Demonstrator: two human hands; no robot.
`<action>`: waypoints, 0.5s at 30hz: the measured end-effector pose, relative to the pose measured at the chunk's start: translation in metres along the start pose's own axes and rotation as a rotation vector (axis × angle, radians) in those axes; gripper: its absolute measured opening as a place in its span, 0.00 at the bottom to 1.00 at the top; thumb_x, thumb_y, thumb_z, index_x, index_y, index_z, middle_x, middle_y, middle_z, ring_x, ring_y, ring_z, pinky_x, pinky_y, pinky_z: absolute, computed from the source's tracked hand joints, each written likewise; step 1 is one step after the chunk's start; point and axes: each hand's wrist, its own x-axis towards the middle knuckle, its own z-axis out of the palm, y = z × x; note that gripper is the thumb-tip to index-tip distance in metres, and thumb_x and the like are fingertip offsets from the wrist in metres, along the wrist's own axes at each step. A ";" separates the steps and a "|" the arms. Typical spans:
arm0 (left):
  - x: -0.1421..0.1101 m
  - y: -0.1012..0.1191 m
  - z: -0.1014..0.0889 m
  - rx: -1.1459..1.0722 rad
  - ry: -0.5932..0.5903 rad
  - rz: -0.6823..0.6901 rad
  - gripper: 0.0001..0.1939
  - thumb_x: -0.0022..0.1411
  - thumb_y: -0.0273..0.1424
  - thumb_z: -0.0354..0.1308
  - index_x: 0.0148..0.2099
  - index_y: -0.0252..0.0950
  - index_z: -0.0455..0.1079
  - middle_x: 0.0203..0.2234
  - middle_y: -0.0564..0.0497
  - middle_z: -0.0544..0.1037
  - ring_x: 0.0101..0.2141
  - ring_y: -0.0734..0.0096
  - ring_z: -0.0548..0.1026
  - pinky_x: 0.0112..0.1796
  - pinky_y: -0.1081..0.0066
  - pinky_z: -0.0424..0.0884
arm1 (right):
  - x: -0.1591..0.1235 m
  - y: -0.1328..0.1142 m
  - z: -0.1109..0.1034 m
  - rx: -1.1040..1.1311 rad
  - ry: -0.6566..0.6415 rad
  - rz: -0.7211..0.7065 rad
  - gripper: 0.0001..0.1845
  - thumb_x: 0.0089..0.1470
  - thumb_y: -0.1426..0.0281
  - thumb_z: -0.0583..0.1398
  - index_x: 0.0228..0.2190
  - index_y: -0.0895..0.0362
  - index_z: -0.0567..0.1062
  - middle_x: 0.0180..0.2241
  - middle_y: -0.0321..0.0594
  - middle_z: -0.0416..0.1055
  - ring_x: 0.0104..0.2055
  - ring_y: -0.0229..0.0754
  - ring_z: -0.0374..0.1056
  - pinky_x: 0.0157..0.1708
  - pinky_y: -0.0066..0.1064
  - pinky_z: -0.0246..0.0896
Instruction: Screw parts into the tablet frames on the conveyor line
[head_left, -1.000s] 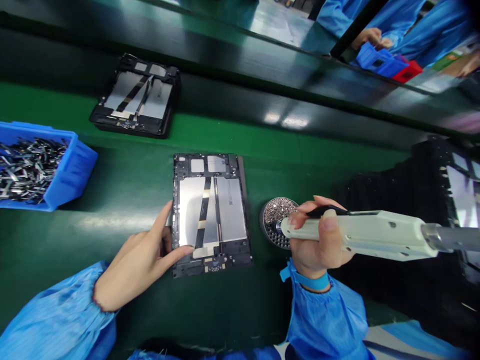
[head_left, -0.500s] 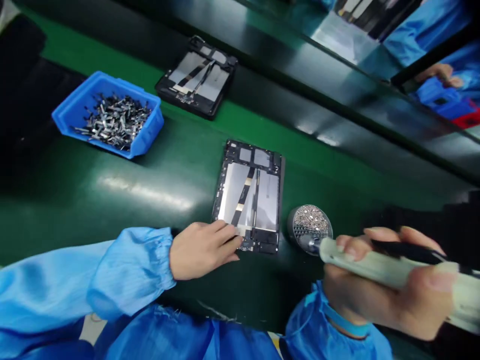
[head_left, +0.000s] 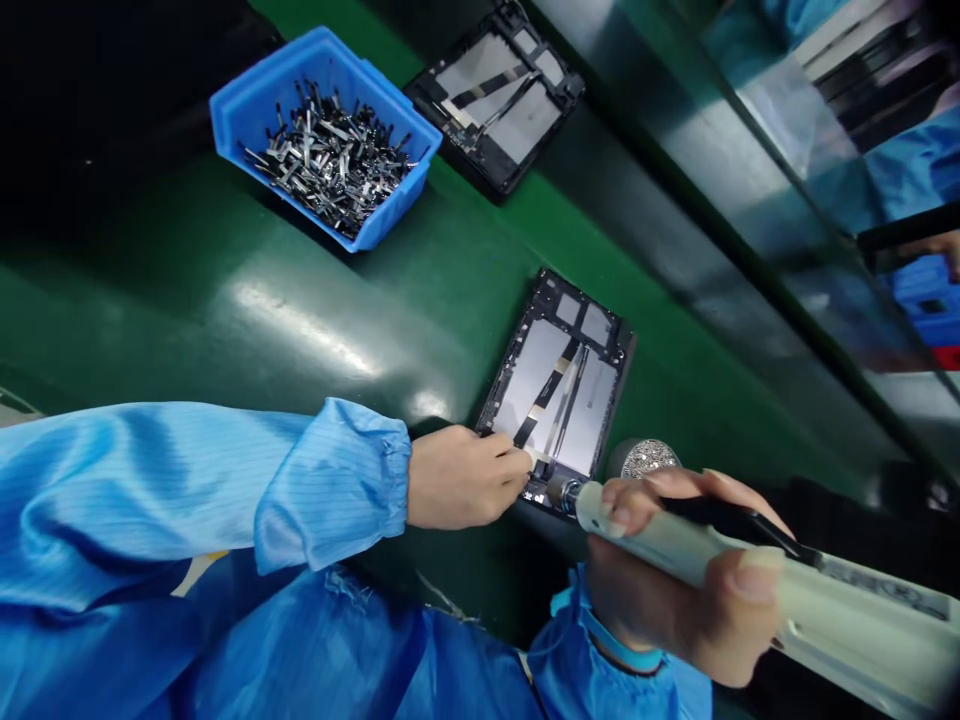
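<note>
An opened tablet [head_left: 555,390] lies on the green work surface, its battery, ribbon cables and boards exposed. My left hand [head_left: 469,475] is at its lower left corner, fingers curled and pressed together; whatever they pinch is hidden. My right hand [head_left: 690,570] is wrapped round a pale electric screwdriver [head_left: 840,620]. The screwdriver's metal nose [head_left: 566,493] is over the tablet's lower edge, close to my left fingertips; whether its tip touches cannot be seen. Just right of the tablet stands a round container of small screws [head_left: 649,457], partly hidden behind my right hand.
A blue bin [head_left: 390,215] holding many small metal parts stands at the upper left. Beside it is a second opened tablet [head_left: 499,95]. A metal ledge [head_left: 675,160] runs along the back. Beyond it, at the right, appear a person's blue sleeve [head_left: 915,170] and blue bins [head_left: 926,295].
The screwdriver in my right hand has moved left from the screw container to the tablet's lower edge. My left fingers have drawn closer together at the corner. The whole view has turned and shifted.
</note>
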 end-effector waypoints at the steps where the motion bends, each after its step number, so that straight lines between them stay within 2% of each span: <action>1: 0.000 0.000 0.001 0.004 0.022 0.008 0.14 0.70 0.26 0.44 0.42 0.31 0.73 0.35 0.44 0.72 0.34 0.67 0.68 0.23 0.67 0.59 | 0.000 0.000 0.001 -0.005 -0.001 -0.008 0.13 0.55 0.62 0.61 0.41 0.54 0.75 0.32 0.37 0.69 0.22 0.36 0.61 0.24 0.33 0.60; 6: -0.001 -0.001 0.003 -0.005 0.082 0.023 0.14 0.69 0.25 0.46 0.40 0.30 0.73 0.34 0.45 0.72 0.33 0.67 0.68 0.22 0.68 0.58 | -0.002 -0.005 0.009 -0.097 -0.027 0.014 0.11 0.56 0.63 0.60 0.41 0.52 0.76 0.29 0.36 0.68 0.22 0.38 0.61 0.22 0.33 0.60; 9: -0.001 -0.002 0.003 -0.015 0.091 0.014 0.14 0.69 0.26 0.46 0.39 0.31 0.73 0.33 0.45 0.72 0.32 0.67 0.68 0.22 0.68 0.58 | -0.003 -0.006 0.012 -0.135 -0.005 -0.026 0.12 0.55 0.64 0.60 0.41 0.52 0.76 0.29 0.37 0.68 0.23 0.39 0.62 0.22 0.34 0.60; 15: -0.005 -0.002 0.007 -0.010 0.104 0.019 0.12 0.68 0.26 0.48 0.37 0.30 0.72 0.33 0.44 0.71 0.33 0.67 0.68 0.21 0.70 0.57 | -0.003 0.005 0.013 0.000 -0.042 -0.060 0.14 0.53 0.68 0.56 0.41 0.57 0.74 0.28 0.35 0.69 0.21 0.37 0.61 0.22 0.32 0.58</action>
